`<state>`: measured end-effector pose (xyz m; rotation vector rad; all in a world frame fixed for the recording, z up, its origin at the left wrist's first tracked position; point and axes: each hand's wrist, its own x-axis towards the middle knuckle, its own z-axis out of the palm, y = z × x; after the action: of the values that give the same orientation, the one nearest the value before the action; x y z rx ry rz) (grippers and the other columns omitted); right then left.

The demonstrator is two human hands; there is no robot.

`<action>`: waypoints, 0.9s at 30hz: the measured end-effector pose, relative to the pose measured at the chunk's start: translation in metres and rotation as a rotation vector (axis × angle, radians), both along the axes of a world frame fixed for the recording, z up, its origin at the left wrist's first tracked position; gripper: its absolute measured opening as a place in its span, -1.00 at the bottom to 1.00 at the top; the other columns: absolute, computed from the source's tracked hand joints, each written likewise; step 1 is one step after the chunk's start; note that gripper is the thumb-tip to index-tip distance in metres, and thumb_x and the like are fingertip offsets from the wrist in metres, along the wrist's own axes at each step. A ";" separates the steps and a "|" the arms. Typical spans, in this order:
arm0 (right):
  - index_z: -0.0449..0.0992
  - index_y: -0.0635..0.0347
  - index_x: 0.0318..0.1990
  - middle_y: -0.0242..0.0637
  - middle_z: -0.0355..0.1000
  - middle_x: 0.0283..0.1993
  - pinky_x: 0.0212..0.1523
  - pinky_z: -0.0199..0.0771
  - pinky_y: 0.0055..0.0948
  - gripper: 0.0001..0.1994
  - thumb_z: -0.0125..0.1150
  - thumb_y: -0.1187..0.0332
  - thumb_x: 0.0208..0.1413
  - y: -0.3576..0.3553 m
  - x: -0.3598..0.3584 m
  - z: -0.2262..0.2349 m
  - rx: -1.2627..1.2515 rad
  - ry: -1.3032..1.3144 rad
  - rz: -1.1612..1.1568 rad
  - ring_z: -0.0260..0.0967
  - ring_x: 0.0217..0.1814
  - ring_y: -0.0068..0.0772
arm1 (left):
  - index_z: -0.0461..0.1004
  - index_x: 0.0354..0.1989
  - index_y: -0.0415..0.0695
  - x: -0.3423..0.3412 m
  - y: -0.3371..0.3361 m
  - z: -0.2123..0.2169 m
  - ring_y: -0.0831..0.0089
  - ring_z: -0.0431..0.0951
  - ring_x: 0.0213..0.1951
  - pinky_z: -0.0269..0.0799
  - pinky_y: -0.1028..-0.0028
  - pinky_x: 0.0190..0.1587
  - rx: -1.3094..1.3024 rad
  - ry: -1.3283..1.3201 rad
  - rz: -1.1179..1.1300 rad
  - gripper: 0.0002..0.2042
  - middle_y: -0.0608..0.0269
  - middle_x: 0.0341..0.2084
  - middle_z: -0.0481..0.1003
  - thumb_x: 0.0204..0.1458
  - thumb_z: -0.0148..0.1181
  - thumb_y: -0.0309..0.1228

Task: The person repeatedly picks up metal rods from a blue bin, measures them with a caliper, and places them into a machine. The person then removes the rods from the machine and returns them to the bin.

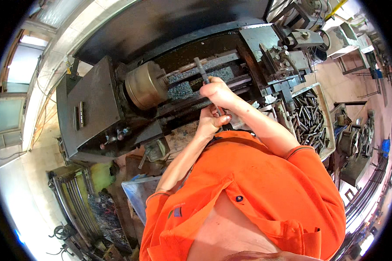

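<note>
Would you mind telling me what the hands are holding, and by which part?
Both grip one thin dark metal rod over the lathe: the right hand around its middle, the left hand at its near end. The far end sticks out free.

Bright daylight from the left window; fisheye-bent, dark-rimmed edges.

One lathe with one brass-coloured chuck. One metal rod, held by two hands. One tray holds too many bolts to count.
</note>
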<state>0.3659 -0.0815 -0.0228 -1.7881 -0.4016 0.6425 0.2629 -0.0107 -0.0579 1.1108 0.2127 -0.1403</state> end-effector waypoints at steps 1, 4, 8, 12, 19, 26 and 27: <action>0.40 0.36 -0.50 -0.17 0.33 -0.41 -0.36 0.28 -0.42 -0.83 0.07 0.39 -0.17 0.000 0.001 0.003 0.022 -0.005 -0.039 0.29 -0.38 -0.36 | 0.34 -0.49 -0.23 0.004 -0.001 -0.005 0.56 0.38 -0.53 0.30 0.54 -0.47 0.014 -0.028 -0.007 -0.63 0.33 -0.60 0.37 -0.37 0.37 -0.28; 0.38 0.37 -0.57 -0.28 0.29 -0.62 -0.44 0.29 -0.41 -0.76 0.13 0.31 -0.29 0.018 -0.003 0.010 0.024 0.110 -0.126 0.26 -0.48 -0.45 | 0.35 -0.43 -0.23 -0.003 0.011 -0.005 0.64 0.32 -0.57 0.24 0.58 -0.54 -0.001 0.067 0.009 -0.64 0.40 -0.56 0.35 -0.37 0.40 -0.35; 0.41 0.42 -0.55 -0.05 0.37 -0.53 -0.25 0.32 -0.33 -0.71 0.13 0.28 -0.29 0.029 -0.003 0.009 -0.040 0.001 -0.050 0.35 -0.24 -0.13 | 0.35 -0.44 -0.21 -0.010 0.015 0.007 0.65 0.33 -0.58 0.20 0.62 -0.56 -0.048 0.051 0.082 -0.66 0.40 -0.56 0.36 -0.33 0.38 -0.36; 0.43 0.26 -0.61 -0.14 0.27 -0.61 -0.43 0.26 -0.34 -0.83 0.04 0.32 -0.21 0.010 0.001 0.015 -0.058 0.138 -0.108 0.25 -0.51 -0.27 | 0.36 -0.41 -0.21 -0.001 0.000 0.005 0.69 0.31 -0.57 0.18 0.66 -0.56 -0.061 -0.001 -0.002 -0.69 0.42 -0.55 0.36 -0.31 0.36 -0.40; 0.44 0.23 -0.58 -0.08 0.32 -0.58 -0.46 0.26 -0.31 -0.85 -0.01 0.36 -0.22 0.023 -0.002 0.004 0.007 -0.266 0.069 0.28 -0.51 -0.13 | 0.35 -0.48 -0.22 -0.012 0.011 0.018 0.47 0.50 -0.51 0.32 0.56 -0.53 0.037 0.075 0.073 -0.71 0.26 -0.59 0.43 -0.23 0.24 -0.27; 0.32 0.39 -0.57 -0.33 0.22 -0.60 -0.50 0.18 -0.42 -0.75 0.09 0.31 -0.23 0.017 -0.009 0.036 0.097 0.190 -0.081 0.11 -0.51 -0.53 | 0.33 -0.50 -0.23 -0.007 0.013 0.027 0.46 0.49 -0.52 0.30 0.56 -0.55 0.164 0.016 -0.019 -0.60 0.22 -0.60 0.42 -0.26 0.28 -0.13; 0.33 0.39 -0.55 -0.33 0.23 -0.59 -0.50 0.18 -0.42 -0.75 0.09 0.30 -0.22 0.011 -0.008 0.038 0.105 0.220 -0.069 0.11 -0.50 -0.53 | 0.33 -0.50 -0.24 -0.004 0.012 0.028 0.47 0.48 -0.53 0.30 0.56 -0.55 0.171 0.006 -0.044 -0.59 0.22 -0.61 0.42 -0.27 0.29 -0.13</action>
<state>0.3577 -0.0707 0.0155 -1.6050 -0.2196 0.7467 0.2586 0.0010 -0.0300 1.2859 0.2090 -0.1670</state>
